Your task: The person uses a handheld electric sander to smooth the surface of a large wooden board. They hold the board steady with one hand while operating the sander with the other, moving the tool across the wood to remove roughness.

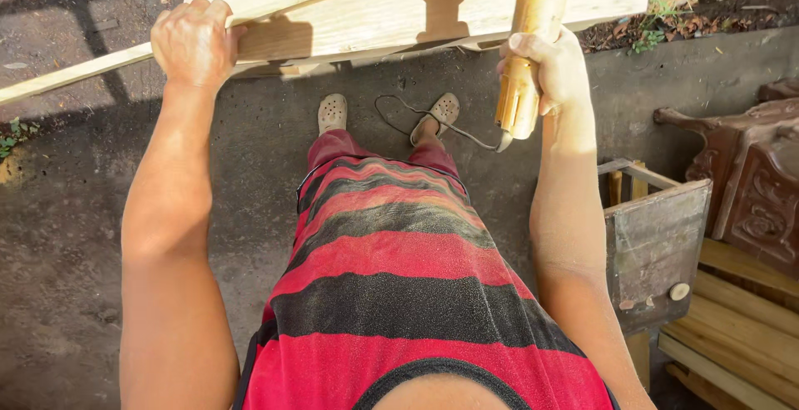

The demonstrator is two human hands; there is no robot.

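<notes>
Looking straight down past a red and black striped shirt (391, 293) to two pale clogs (333, 113) on the concrete floor (66, 235), with both arms raised toward the work.

The left hand (193, 41) is closed over the near edge of a pale wooden board (349, 2), fingers curled on top and thumb tucked underneath. That board looks like sawn softwood: stiff, dry, fairly light for its spread, and rough enough that it should not slip. The edge is the sensible place to grip it, though splinters seem likely. A thin wooden strip (75, 74) runs out from under that hand, slanting down and away from the board; it looks springy and light.

The right hand (545, 69) is wrapped tight around the yellow handle of a power tool (524, 60), which stands upright with its head against the board's top face. The head is cut off by the frame, so I cannot tell what kind of tool it is. It looks solid and weighty, with a hard smooth casing, and the handle is the place to hold it. Its black cord (433, 119) trails down from the handle's base and loops across the floor below the board, by the clogs.

Off to the side of the board from the tool stand a worn wooden box (657, 243), a carved dark furniture piece (749, 185) and stacked planks (732, 327).
</notes>
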